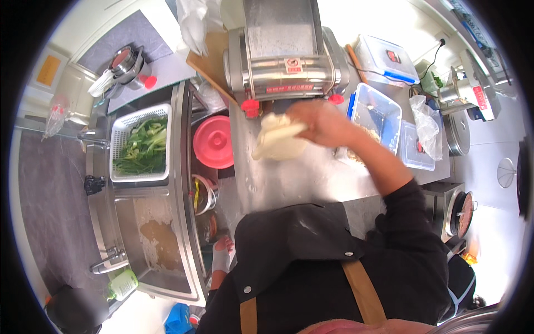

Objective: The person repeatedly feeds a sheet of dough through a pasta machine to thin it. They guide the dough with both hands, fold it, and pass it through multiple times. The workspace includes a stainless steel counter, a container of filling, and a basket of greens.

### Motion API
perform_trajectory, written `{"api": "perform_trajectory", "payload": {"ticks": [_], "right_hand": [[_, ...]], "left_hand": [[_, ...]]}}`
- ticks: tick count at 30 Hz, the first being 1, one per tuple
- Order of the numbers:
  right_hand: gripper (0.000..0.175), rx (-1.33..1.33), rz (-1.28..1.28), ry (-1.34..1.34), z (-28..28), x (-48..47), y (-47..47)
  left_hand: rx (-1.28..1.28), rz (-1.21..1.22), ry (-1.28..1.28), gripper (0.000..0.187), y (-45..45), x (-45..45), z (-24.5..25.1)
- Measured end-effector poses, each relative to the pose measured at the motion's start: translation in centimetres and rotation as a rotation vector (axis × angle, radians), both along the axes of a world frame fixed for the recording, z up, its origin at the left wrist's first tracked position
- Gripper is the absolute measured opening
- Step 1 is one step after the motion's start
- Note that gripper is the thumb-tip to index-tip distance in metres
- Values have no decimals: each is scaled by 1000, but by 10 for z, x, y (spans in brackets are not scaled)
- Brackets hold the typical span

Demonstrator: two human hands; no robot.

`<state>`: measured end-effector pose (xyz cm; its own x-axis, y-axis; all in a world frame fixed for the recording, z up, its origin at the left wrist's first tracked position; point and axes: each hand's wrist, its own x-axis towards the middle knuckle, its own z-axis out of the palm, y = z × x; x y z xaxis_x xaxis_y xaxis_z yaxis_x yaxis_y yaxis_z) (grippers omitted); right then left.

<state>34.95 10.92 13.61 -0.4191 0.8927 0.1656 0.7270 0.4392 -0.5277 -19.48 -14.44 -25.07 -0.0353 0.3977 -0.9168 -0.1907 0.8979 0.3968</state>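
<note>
My right hand (321, 123) holds a pale, folded sheet of dough (280, 137) over the metal worktop (283, 183), just in front of a steel roller dough sheeter (290, 71). Hand and dough are somewhat blurred. The sheeter has shiny rollers and a red knob (250, 108) on its near left side. My left hand (222, 247), wrapped in a white bandage or sleeve around palm and wrist, hangs low at my left side, beside the sink unit. Its fingertips show, but how far they are bent is unclear. No object shows in it.
Right of the sheeter stand an uncovered plastic tub (377, 117) with crumbly scraps and a lidded box (386, 62). On the left, a white basket of leafy greens (142, 146) sits at the sink (156, 242). A pink lidded bucket (213, 142) stands between. A person (461, 279) is partly visible at lower right.
</note>
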Motion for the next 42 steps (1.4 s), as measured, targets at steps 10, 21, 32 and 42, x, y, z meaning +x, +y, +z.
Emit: {"api": "perform_trajectory", "payload": {"ticks": [10,21,32,42], "right_hand": [[43,-69,-164,-229,163,74,241],[55,175,-129,-404,78,82,290],[52,-88,-88,-436,67,73,266],[47,340,-232,-106,75,89,203]], "left_hand": [[-72,175,-346,13,21,16,-3],[-63,172,-306,19,-5,32,45],[50,181,-64,15,35,41,39],[83,137,15,18,13,47,68]]}}
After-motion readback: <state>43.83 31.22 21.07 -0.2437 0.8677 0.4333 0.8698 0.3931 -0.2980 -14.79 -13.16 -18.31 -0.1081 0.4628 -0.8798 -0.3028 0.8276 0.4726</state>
